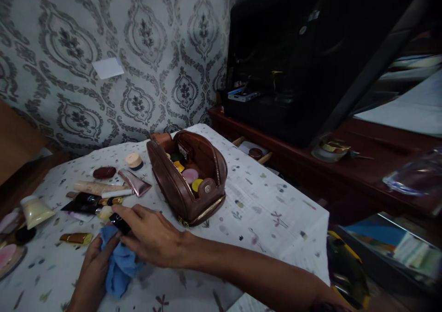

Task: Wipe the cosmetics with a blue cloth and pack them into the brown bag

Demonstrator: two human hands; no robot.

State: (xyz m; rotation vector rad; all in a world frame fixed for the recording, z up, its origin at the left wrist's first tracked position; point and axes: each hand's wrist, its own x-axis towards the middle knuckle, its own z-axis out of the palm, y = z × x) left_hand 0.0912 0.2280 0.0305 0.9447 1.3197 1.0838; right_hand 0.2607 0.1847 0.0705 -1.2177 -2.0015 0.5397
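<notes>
Here's the right hand [152, 234], thumb and fingers pinched narrow on a small black item [119, 222], glossy, hard and blocky, its long axis slanting from the far left down toward the palm. The left hand [93, 261] grips a soft, rumpled blue cloth [119, 270], bunched right against that item! Beyond the right hand, the brown bag [165, 183], smooth and leathery with rounded ends, gapes upward, long axis running away and slightly left, a gold zip across its near end. Just left of and beyond the left hand, a shiny gold tube [76, 239] lies nearly crosswise. And farther out, ahead of the right hand, a metallic pink tube [135, 182] lies aslant, its flat end pointing toward the bag!
</notes>
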